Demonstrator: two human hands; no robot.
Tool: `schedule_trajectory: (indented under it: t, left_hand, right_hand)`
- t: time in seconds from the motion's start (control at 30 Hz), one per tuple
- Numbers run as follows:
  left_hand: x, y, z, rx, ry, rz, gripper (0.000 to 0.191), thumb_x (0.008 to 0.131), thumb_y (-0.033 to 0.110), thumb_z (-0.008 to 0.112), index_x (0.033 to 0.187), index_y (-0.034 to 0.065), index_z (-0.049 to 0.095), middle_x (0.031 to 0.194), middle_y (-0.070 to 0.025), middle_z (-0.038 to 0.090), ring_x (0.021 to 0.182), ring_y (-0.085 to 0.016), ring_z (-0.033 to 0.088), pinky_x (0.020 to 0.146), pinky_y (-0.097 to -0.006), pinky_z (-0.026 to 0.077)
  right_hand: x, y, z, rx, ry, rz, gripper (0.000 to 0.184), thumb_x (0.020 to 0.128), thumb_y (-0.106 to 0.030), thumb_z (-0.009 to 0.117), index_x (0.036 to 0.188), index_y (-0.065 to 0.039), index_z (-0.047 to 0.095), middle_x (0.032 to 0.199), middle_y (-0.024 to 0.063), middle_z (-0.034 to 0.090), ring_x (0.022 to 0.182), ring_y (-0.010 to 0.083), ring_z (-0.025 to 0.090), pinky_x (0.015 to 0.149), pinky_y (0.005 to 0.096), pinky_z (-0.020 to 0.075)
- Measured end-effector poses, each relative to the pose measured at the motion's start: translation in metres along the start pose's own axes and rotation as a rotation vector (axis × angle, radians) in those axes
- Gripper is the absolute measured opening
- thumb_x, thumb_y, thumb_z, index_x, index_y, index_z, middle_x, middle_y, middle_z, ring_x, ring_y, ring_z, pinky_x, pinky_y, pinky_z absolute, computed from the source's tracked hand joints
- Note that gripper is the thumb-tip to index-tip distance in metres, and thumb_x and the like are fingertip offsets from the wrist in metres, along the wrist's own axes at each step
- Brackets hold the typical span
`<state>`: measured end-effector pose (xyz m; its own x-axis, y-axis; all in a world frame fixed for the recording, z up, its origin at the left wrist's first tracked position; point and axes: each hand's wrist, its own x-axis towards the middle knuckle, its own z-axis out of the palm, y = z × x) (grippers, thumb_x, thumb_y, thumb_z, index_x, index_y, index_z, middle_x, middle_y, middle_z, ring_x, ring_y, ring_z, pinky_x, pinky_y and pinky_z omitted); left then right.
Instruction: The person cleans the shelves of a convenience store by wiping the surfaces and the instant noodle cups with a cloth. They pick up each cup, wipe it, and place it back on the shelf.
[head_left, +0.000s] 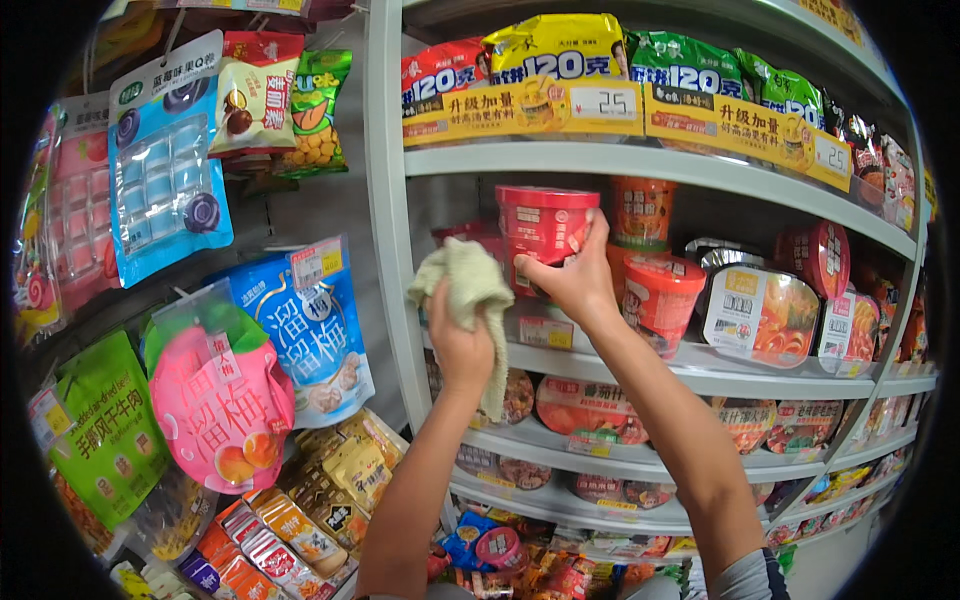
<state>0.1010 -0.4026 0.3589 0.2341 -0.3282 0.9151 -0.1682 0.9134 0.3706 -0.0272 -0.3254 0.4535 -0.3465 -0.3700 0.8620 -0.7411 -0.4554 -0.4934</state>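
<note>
My right hand (574, 274) grips a red lidded instant-food tub (546, 217) by its side and lower part, in front of a grey metal shelf (765, 382). Bunched in my left hand (461, 337) is a pale green cloth (465, 281), one end of which hangs down past the wrist. The cloth is just left of the tub; whether they touch I cannot tell. Right of my right wrist stands another red tub (661, 300) with a pinkish lid. Behind it an orange tub (643, 210) rests on top of another one.
Clear-lidded food trays (761, 315) stand farther right. The shelf upright (390, 225) runs close to my left hand. Bagged instant noodles (559, 49) line the shelf above, behind yellow price strips (525, 112). Snack pouches (172, 165) hang on the left. Boxed snacks (300, 532) sit lower left.
</note>
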Motion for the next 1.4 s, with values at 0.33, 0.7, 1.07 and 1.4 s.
schedule_trajectory:
  t: [0.33,0.7,1.07,1.4]
  left_hand:
    - [-0.003,-0.036,0.011,0.355,-0.229,0.353,0.039,0.07,0.028,0.075,0.094,0.0006,0.063,0.085,-0.0116,0.058,0.088,-0.031,0.054,0.086,-0.0432,0.04]
    - [-0.002,-0.038,0.006,0.278,-0.262,0.339,0.041,0.061,0.026,0.077,0.09,0.0027,0.061,0.086,-0.011,0.056,0.087,-0.03,0.053,0.087,-0.0439,0.04]
    - [0.0,-0.036,0.006,0.259,-0.242,0.343,0.038,0.061,0.025,0.077,0.088,0.0035,0.06,0.08,-0.0104,0.053,0.085,-0.031,0.053,0.085,-0.0436,0.039]
    - [-0.001,-0.037,0.007,0.262,-0.243,0.346,0.039,0.06,0.025,0.077,0.088,0.0039,0.06,0.082,-0.0104,0.053,0.085,-0.031,0.053,0.086,-0.0441,0.039]
  right_hand:
    - [0.09,0.072,0.087,0.121,-0.095,0.081,0.103,0.06,-0.026,0.086,0.132,0.003,0.017,0.102,0.0201,0.059,0.08,0.0254,0.062,0.068,0.0353,0.0521]
    - [0.095,0.039,0.132,-0.517,-0.034,0.333,0.134,0.051,-0.053,0.084,0.146,-0.004,0.004,0.135,0.0246,0.045,0.111,0.0401,0.059,0.09,0.0436,0.052]
    - [0.113,0.064,0.13,-0.622,-0.073,0.382,0.131,0.055,-0.06,0.084,0.141,0.005,0.011,0.135,0.0299,0.045,0.117,0.038,0.056,0.096,0.0421,0.0472]
    - [0.128,0.084,0.14,-0.517,-0.097,0.365,0.142,0.049,-0.055,0.087,0.146,0.003,0.001,0.136,0.024,0.047,0.117,0.0362,0.056,0.097,0.0404,0.0472]
